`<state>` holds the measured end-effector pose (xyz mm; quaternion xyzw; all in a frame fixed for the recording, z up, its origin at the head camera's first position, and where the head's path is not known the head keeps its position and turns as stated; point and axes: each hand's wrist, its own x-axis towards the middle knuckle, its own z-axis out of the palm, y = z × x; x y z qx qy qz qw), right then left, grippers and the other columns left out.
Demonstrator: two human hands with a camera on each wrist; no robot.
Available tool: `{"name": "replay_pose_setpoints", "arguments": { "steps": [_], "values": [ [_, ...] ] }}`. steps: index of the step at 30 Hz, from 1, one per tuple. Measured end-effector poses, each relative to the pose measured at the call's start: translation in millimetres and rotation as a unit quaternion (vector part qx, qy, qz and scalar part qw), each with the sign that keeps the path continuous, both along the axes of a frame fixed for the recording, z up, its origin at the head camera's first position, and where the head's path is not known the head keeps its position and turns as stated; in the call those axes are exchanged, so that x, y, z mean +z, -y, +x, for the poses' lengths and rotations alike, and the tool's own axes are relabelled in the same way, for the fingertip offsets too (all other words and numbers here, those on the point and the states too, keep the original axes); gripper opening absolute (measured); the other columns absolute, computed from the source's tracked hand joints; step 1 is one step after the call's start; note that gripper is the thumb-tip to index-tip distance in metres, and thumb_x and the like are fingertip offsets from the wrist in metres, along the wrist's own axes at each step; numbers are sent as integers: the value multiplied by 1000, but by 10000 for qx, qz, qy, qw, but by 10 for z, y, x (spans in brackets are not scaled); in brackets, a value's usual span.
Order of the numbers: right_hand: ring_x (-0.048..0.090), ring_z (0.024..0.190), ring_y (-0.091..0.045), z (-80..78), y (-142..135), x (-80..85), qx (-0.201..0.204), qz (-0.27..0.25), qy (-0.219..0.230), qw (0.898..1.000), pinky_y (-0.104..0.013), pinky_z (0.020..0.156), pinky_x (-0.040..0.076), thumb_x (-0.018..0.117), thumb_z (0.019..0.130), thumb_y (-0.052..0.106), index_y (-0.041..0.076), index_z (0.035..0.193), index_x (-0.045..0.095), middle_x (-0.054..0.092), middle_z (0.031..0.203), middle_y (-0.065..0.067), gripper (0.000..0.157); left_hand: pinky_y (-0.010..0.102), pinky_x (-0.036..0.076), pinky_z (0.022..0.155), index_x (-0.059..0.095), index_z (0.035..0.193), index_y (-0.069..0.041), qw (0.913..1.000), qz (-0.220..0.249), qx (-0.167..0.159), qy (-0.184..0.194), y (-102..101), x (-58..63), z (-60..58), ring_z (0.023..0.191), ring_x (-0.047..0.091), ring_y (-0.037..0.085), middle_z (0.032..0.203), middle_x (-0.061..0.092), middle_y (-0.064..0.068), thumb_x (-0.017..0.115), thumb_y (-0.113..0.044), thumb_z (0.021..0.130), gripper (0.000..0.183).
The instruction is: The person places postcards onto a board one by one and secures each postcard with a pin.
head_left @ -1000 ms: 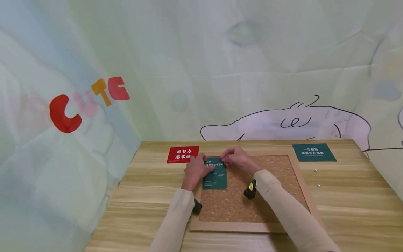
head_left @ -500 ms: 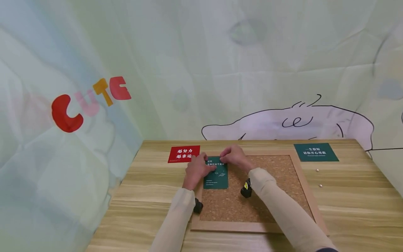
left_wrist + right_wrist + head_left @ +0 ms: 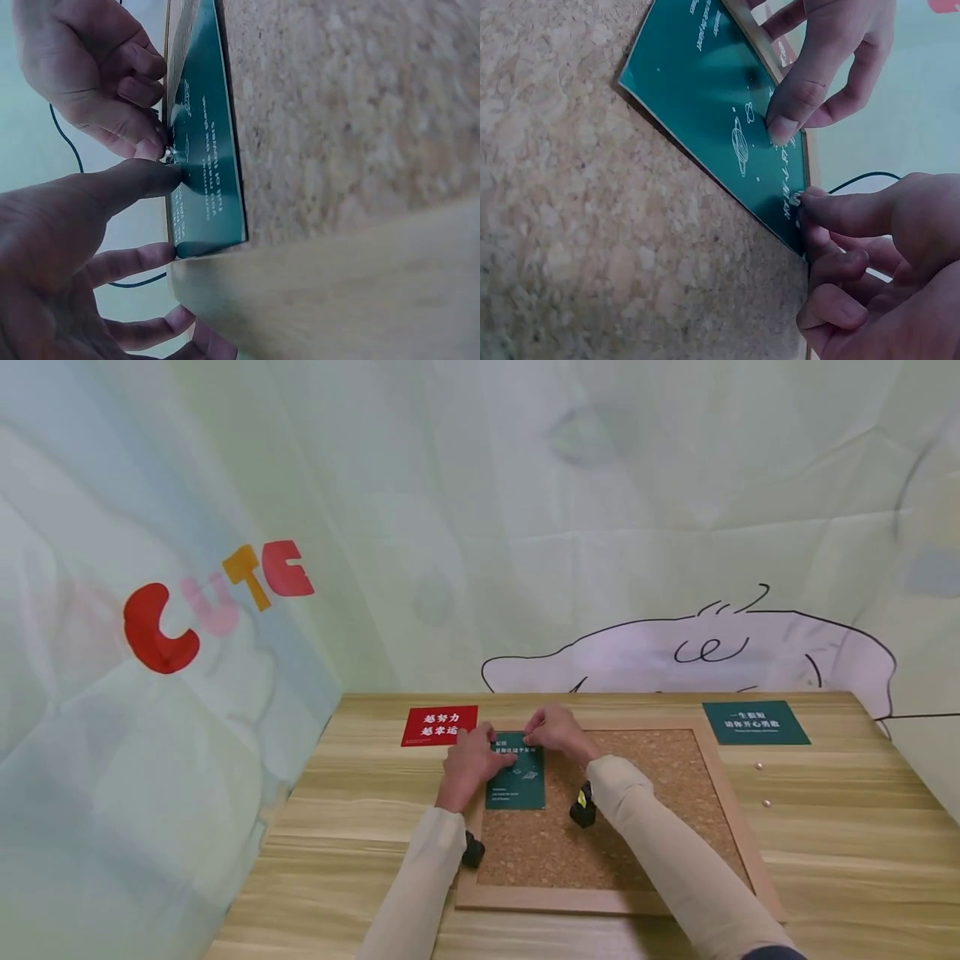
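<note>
A dark green card with white lettering and planet drawings lies on the upper left of a wood-framed cork board. My left hand presses the card with its thumb, the other fingers spread over the frame's left side and top. At the card's top right, my right hand pinches a small shiny thumbtack between thumb and forefinger. In the left wrist view the tack sits against the card beside the left thumb; its point is hidden.
Behind the left hand lies a red card on the wooden table. Another green card is at the back right. Two small pale round tacks lie right of the board. A printed curtain hangs behind.
The right wrist and forearm have shifted slightly left, while the fingers stay at the card's top edge. The left hand keeps its place on the card. The head view has moved slightly.
</note>
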<state>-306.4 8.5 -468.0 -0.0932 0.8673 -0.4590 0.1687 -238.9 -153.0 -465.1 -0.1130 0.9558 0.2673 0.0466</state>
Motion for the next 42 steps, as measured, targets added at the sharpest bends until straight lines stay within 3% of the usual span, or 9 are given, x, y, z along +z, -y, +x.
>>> {"name": "replay_pose_setpoints", "arguments": {
  "steps": [9, 15, 21, 25, 30, 34, 42],
  "values": [
    [59, 82, -24, 18, 1, 72, 183, 689, -262, 9971, -29, 65, 45, 69, 98, 8, -1, 96, 77, 67, 88, -10, 11, 51, 52, 89, 61, 116, -15, 9999, 71, 19, -72, 2, -10, 6, 101, 55, 31, 111, 55, 13, 89, -35, 82, 48],
    [54, 73, -22, -31, -9, 101, 236, 681, 115, 9973, -31, 65, 40, 68, 99, 11, -4, 87, 75, 58, 74, -5, 20, 52, 53, 88, 60, 115, -15, 10000, 61, 29, -38, 12, -9, 6, 101, 55, 32, 112, 54, 13, 88, -36, 83, 47],
    [57, 91, -27, -92, -35, 89, -11, 645, 492, 9967, -36, 78, 44, 70, 97, 15, -5, 106, 69, 62, 94, -12, 22, 52, 53, 90, 60, 117, -16, 10000, 63, 0, -41, 18, -10, 5, 103, 55, 31, 114, 54, 12, 88, -36, 83, 48],
    [56, 93, -29, -127, -43, 63, -89, 680, 559, 9961, -36, 78, 43, 71, 95, 16, -5, 110, 68, 62, 98, -14, 26, 52, 53, 89, 60, 118, -15, 10000, 72, -10, -45, 24, -13, 9, 102, 55, 31, 113, 54, 13, 87, -36, 84, 48],
    [51, 78, -23, -167, -18, 62, -205, 817, 672, 9942, -32, 67, 37, 71, 94, 15, 0, 94, 69, 54, 80, -7, 15, 52, 53, 89, 60, 118, -16, 10000, 78, -21, -36, 27, -15, 12, 102, 54, 31, 113, 54, 12, 87, -37, 84, 48],
    [46, 66, -19, -176, -19, 72, -228, 829, 768, 9933, -30, 60, 34, 71, 94, 14, 3, 83, 66, 47, 69, -3, 16, 52, 53, 89, 60, 118, -15, 9999, 89, -27, -49, 27, -21, 9, 102, 54, 31, 113, 54, 13, 87, -36, 84, 48],
    [40, 55, -16, -173, -69, 74, -154, 743, 823, 9937, -29, 55, 33, 70, 96, 15, 4, 84, 69, 40, 62, 0, 17, 53, 52, 88, 60, 118, -15, 9999, 144, -35, -81, 37, -18, 12, 100, 55, 33, 114, 54, 14, 88, -36, 83, 49]
  ]
}}
